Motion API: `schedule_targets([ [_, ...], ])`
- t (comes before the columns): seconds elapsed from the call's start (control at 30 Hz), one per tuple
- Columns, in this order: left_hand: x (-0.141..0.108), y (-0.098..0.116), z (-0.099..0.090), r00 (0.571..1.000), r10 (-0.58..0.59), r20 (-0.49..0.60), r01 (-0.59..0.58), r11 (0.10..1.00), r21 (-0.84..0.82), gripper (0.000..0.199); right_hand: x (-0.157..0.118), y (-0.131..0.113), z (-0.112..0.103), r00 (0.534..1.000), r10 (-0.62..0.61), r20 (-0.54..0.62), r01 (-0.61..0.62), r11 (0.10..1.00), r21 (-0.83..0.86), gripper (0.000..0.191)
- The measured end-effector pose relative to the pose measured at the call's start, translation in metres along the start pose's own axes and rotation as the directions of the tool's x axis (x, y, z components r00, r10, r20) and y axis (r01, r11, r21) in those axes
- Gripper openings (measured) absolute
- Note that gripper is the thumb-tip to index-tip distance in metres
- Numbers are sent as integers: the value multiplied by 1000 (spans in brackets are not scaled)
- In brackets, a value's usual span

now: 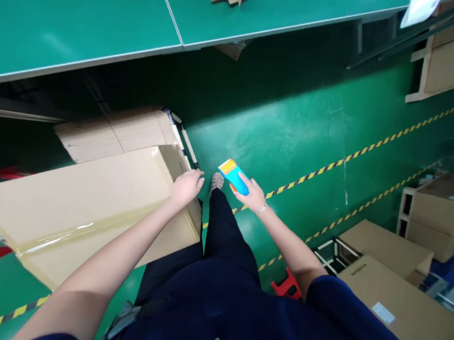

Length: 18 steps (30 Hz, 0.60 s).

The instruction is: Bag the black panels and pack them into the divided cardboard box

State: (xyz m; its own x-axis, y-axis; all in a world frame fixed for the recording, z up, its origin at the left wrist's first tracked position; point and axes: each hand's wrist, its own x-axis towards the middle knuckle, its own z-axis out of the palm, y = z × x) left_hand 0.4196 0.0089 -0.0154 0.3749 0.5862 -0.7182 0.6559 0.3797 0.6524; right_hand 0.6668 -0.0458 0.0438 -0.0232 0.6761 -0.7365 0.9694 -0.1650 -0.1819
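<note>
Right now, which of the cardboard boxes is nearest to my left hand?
The long box on the left, with glossy tape along it. Your left hand is at its right end; the boxes at lower right lie well away.

Blue-orange tool (234, 176) tilts near a taped carton (83, 194)

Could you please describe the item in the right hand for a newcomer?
Start at the big taped carton and look right, over the green floor, to the right hand. It holds a small item, blue with an orange band at its far end, unlike the pale shoe and dark trousers beside it.
</note>
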Motion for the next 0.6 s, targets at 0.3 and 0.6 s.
schedule_targets([
  [0.3, -45, 21, -49, 983, 23, 180, 89, 803, -590, 62, -81, -77, 72, 911, -98, -401, 160, 979, 124, 61],
  [0.6, -49, 0, -75, 967, 1, 256, 145, 820, -553, 42, -101, -134, 61, 900, -76, -429, 105, 994, 43, 60],
])
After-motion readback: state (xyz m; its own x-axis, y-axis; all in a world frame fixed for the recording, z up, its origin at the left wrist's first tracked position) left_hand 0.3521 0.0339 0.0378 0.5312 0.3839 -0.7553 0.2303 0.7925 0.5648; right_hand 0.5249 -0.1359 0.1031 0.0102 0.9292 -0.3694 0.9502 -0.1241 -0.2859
